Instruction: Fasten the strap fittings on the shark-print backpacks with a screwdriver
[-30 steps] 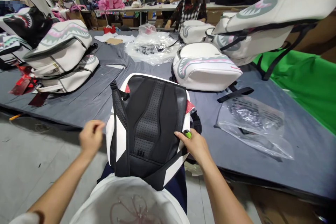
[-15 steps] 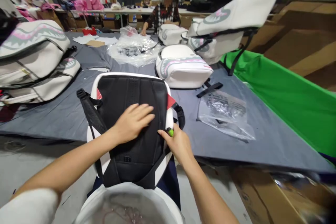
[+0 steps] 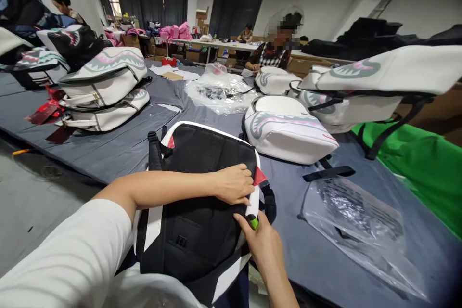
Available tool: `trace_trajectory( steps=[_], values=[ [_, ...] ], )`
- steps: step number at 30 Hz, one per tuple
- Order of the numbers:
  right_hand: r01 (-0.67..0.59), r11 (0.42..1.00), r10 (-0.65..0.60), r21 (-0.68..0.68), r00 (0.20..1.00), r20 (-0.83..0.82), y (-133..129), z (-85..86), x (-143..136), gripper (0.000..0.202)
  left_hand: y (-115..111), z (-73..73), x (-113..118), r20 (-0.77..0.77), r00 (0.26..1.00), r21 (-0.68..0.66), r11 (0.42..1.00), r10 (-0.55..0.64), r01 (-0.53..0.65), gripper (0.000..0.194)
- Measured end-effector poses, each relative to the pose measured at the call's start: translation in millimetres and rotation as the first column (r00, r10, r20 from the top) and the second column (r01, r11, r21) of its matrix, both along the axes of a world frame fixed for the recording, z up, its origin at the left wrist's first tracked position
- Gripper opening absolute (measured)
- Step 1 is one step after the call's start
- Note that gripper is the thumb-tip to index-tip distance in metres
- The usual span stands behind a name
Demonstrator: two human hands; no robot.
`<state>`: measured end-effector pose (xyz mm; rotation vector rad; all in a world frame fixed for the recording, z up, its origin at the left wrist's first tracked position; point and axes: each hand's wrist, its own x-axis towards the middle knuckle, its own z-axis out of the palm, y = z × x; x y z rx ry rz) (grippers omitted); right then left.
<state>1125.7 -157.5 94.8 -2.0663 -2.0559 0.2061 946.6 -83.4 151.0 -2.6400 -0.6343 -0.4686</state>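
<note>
A backpack (image 3: 202,168) with a black back panel and white trim leans against the table edge, its straps toward me. My left hand (image 3: 236,184) reaches across the panel, fingers curled at the right-hand edge beside a red corner patch (image 3: 259,176). Just below, my right hand (image 3: 263,238) is closed around a small green-and-black tool (image 3: 254,222); its thumb rests by the white edge. Most of the tool is hidden in that hand, so its kind does not show. A black shoulder strap (image 3: 154,151) hangs on the left side.
White shark-mouth backpacks lie on the grey table (image 3: 119,154): a stack (image 3: 104,77) at left, one backpack (image 3: 288,130) ahead, more to its right. Clear plastic bags (image 3: 361,221) lie right and at centre back. A white-rimmed container (image 3: 151,288) stands below me. A person (image 3: 277,48) works opposite.
My left hand has moved from the panel's middle to its right edge, and its fingers have curled. My right hand keeps the green-and-black tool at that edge. The view has turned left.
</note>
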Motion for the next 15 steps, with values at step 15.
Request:
trace_trajectory(
  steps=[15],
  values=[
    [0.008,0.999,-0.008,-0.032,1.000,0.020,3.9,-2.8,1.1,0.042,45.0,40.4,-22.2,0.012,0.990,0.239,0.961,0.142,-0.141,0.049]
  ],
)
